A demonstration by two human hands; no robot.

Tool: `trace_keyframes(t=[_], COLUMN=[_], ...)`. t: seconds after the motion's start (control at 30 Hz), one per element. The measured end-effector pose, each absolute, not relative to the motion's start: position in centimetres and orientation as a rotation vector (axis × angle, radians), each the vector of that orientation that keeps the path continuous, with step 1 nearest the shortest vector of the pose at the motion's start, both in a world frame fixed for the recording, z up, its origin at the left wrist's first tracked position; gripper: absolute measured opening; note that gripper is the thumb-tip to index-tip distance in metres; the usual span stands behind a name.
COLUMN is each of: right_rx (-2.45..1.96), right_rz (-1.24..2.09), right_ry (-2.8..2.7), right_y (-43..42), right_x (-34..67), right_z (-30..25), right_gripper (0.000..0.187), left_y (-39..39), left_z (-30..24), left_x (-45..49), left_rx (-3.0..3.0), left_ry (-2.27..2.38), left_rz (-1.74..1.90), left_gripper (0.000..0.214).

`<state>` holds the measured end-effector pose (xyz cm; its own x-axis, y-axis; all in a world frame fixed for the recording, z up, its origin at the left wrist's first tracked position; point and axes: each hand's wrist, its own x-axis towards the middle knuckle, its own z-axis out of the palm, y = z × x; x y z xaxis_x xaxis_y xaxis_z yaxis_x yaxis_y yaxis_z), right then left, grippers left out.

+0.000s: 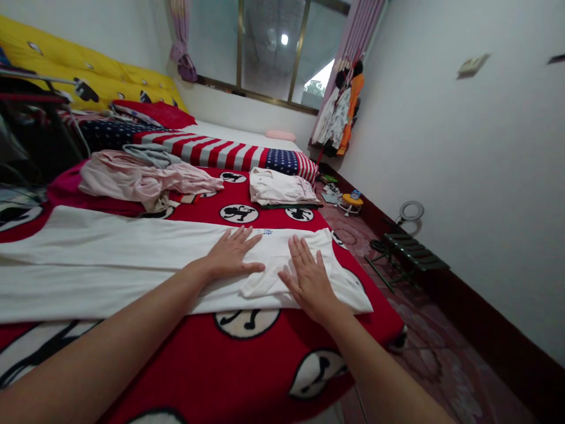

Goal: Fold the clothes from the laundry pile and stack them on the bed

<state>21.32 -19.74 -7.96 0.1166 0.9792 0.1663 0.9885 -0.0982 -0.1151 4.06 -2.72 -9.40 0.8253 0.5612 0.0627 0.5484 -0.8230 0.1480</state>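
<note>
A long white garment [110, 253] lies spread across the red patterned bed cover [198, 359], reaching past the left edge of the view. My left hand [232, 253] rests flat on it, fingers stretched out, beside a small blue mark. On the garment's right part, my right hand [309, 277] lies palm down with the fingers extended, touching a folded-over section of the cloth. Both hands are open and grip nothing. The fabric under the palms is hidden.
Beyond the garment sit a folded pile of light clothes [280, 187] and a loose heap of pink clothing [132, 176]. A striped, starred cover [220, 150] lies farther back. Right of the bed, a dark folding stool [410, 250] and a yellow-topped stool [352, 200] stand by the wall.
</note>
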Motion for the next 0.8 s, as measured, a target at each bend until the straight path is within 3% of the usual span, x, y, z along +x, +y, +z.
trace_keyframes(t=[0.17,0.4,0.7,0.8], right_rx=[-2.21,-2.155,-2.05,-2.077], right_rz=[0.047,-0.273,-0.504,-0.498], right_ry=[-1.979,-2.013,-2.035,-2.018], right_y=[-22.0,-22.4,-21.5,-21.5], right_x=[22.7,26.0,27.8,27.6], right_z=[-8.9,-12.2,-14.9,-14.6], right_gripper=[0.07,0.062,0.066,0.066], left_y=[-4.5,-7.0,-2.4,-1.2], left_z=[-8.5,-6.2,-5.8,-5.3], left_x=[3.5,-3.9,-20.5,-24.3], left_rx=[2.807,2.776,2.521,2.231], left_ry=[0.983,1.021,1.905,2.296], left_rz=[0.133,0.029,0.568,0.593], left_gripper=[0.086,0.076,0.053,0.06])
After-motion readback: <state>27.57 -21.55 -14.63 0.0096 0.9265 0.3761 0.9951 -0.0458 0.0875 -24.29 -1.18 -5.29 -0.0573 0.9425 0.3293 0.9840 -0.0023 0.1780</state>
